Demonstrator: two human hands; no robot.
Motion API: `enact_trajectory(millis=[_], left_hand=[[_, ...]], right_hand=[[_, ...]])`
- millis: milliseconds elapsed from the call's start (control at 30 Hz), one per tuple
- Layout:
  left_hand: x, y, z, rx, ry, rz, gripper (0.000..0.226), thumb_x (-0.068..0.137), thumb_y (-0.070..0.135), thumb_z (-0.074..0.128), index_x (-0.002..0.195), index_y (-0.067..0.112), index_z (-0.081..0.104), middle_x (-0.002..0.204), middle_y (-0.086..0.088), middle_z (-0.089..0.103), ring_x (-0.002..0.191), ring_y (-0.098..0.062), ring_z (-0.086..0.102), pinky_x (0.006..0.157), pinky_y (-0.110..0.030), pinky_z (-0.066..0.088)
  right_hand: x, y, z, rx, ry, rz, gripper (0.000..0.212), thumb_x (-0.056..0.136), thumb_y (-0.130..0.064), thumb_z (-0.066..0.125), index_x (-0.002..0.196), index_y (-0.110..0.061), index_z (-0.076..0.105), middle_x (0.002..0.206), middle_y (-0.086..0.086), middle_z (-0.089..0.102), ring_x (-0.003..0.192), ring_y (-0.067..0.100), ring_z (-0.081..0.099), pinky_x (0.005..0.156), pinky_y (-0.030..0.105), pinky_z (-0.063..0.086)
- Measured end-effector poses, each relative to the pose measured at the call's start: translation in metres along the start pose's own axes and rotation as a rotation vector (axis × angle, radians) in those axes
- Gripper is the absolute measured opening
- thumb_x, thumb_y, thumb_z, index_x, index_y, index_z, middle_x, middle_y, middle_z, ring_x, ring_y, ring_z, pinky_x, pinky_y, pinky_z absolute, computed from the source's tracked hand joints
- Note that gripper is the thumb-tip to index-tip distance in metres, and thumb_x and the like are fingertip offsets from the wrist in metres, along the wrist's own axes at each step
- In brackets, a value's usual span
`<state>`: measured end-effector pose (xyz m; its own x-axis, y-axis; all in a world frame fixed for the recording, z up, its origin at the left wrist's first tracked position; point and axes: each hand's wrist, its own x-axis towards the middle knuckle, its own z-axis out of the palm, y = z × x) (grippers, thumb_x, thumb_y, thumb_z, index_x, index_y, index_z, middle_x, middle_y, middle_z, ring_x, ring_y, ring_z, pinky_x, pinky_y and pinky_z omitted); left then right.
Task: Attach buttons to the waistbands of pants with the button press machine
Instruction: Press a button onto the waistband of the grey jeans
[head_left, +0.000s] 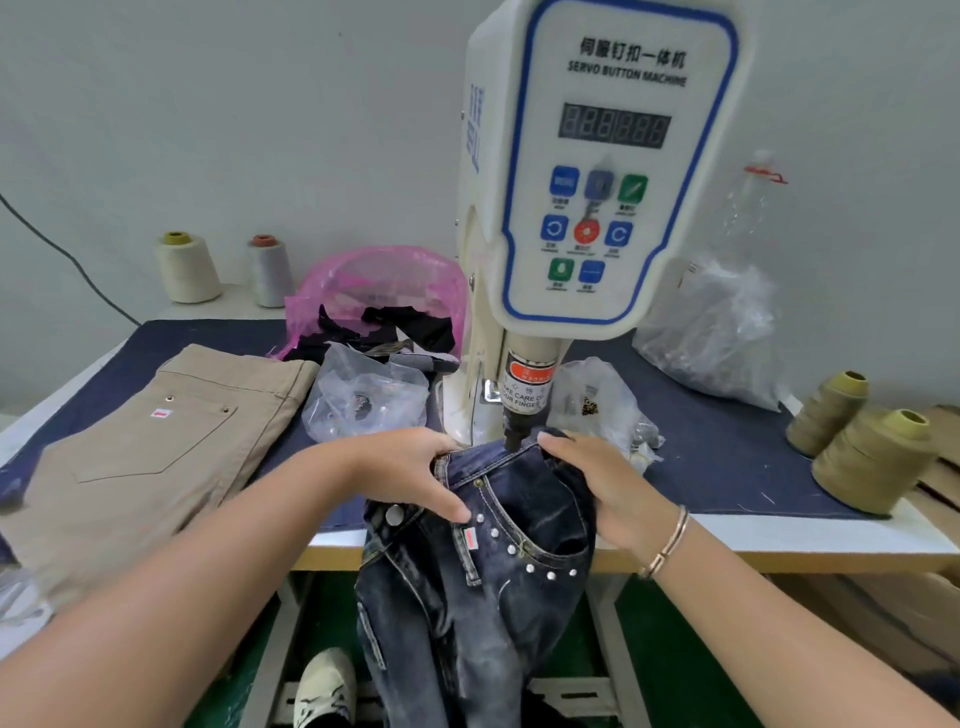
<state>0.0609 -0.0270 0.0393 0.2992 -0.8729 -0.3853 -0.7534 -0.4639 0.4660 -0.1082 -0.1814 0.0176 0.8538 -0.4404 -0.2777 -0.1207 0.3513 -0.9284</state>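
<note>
Under the "SERVO BUTTON MACHINE" (602, 171) (sticker: "CARE… FINGER"), both hands (410, 470) grip dark jeans (498, 545).

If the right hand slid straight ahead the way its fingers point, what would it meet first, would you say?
Probably the press head of the button machine: the right hand grips the jeans waistband with fingers aimed up-left toward it, though depth is unclear.
</note>
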Motion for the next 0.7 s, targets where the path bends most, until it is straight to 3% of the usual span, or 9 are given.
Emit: enact_trajectory(millis=[67, 133, 233, 367, 433, 533, 633, 700], left_hand=[[0.008, -0.001, 0.000, -0.049, 0.092, 0.050, 0.029, 0.083, 0.043, 0.070, 0.106, 0.028, 0.060, 0.107, 0.009, 0.062, 0.100, -0.010, 0.060, 0.078, -0.016, 0.042], [0.009, -0.003, -0.006, -0.180, 0.102, 0.073, 0.012, 0.089, 0.037, 0.066, 0.095, 0.031, 0.058, 0.090, 0.012, 0.062, 0.080, -0.001, 0.060, 0.069, -0.014, 0.042], [0.010, -0.013, -0.011, -0.429, 0.061, 0.059, 0.026, 0.094, 0.027, 0.061, 0.118, 0.020, 0.056, 0.110, -0.001, 0.069, 0.099, -0.014, 0.066, 0.091, -0.032, 0.051], [0.017, -0.021, 0.002, -0.626, 0.138, -0.015, 0.036, 0.095, 0.021, 0.060, 0.129, 0.018, 0.051, 0.115, -0.006, 0.065, 0.096, -0.021, 0.067, 0.075, -0.041, 0.057], [0.021, -0.022, 0.008, -0.719, 0.172, -0.018, 0.026, 0.094, 0.018, 0.059, 0.119, 0.022, 0.057, 0.103, -0.007, 0.070, 0.084, -0.023, 0.069, 0.064, -0.040, 0.055], [0.024, -0.024, 0.011, -0.785, 0.203, -0.001, 0.019, 0.094, 0.013, 0.058, 0.110, 0.021, 0.062, 0.101, -0.017, 0.070, 0.086, -0.034, 0.066, 0.082, -0.052, 0.047], [0.025, -0.028, 0.010, -0.797, 0.252, 0.022, 0.017, 0.094, 0.009, 0.057, 0.105, 0.020, 0.065, 0.091, -0.012, 0.071, 0.078, -0.022, 0.069, 0.078, -0.041, 0.050], [0.022, -0.031, 0.007, -0.812, 0.263, 0.044, 0.018, 0.093, 0.008, 0.058, 0.105, 0.020, 0.066, 0.093, -0.015, 0.071, 0.080, -0.024, 0.070, 0.077, -0.039, 0.053]], right_hand=[[0.010, -0.007, 0.001, -0.028, 0.069, 0.011, 0.018, 0.090, -0.021, 0.062, 0.096, -0.007, 0.072, 0.094, 0.016, 0.073, 0.080, 0.025, 0.071, 0.066, 0.030, 0.057], [0.020, -0.015, 0.001, -0.091, 0.091, 0.031, 0.019, 0.090, -0.024, 0.062, 0.096, -0.008, 0.071, 0.093, 0.015, 0.073, 0.082, 0.026, 0.071, 0.070, 0.033, 0.057], [0.034, -0.016, 0.006, -0.223, 0.099, -0.024, 0.015, 0.092, -0.019, 0.058, 0.090, -0.010, 0.070, 0.083, 0.007, 0.073, 0.075, 0.015, 0.069, 0.066, 0.024, 0.054], [0.039, -0.004, 0.008, -0.326, 0.138, -0.125, 0.014, 0.094, -0.012, 0.055, 0.101, -0.007, 0.065, 0.104, 0.014, 0.069, 0.084, 0.013, 0.064, 0.081, 0.022, 0.052], [0.031, 0.000, -0.001, -0.219, 0.057, -0.142, 0.023, 0.092, -0.013, 0.056, 0.115, -0.013, 0.059, 0.117, 0.011, 0.064, 0.099, 0.014, 0.063, 0.086, 0.022, 0.051], [0.019, 0.011, -0.024, -0.038, -0.124, -0.103, 0.072, 0.076, -0.005, 0.068, 0.140, -0.015, 0.038, 0.135, 0.013, 0.053, 0.123, 0.028, 0.053, 0.108, 0.042, 0.039], [0.010, 0.021, -0.031, -0.092, -0.182, -0.097, 0.067, 0.080, 0.005, 0.065, 0.137, -0.019, 0.040, 0.124, 0.014, 0.062, 0.115, 0.029, 0.059, 0.103, 0.042, 0.044], [0.011, 0.024, -0.029, -0.168, -0.135, -0.164, 0.054, 0.086, 0.003, 0.061, 0.132, -0.019, 0.044, 0.115, 0.009, 0.068, 0.108, 0.023, 0.064, 0.095, 0.036, 0.051]])
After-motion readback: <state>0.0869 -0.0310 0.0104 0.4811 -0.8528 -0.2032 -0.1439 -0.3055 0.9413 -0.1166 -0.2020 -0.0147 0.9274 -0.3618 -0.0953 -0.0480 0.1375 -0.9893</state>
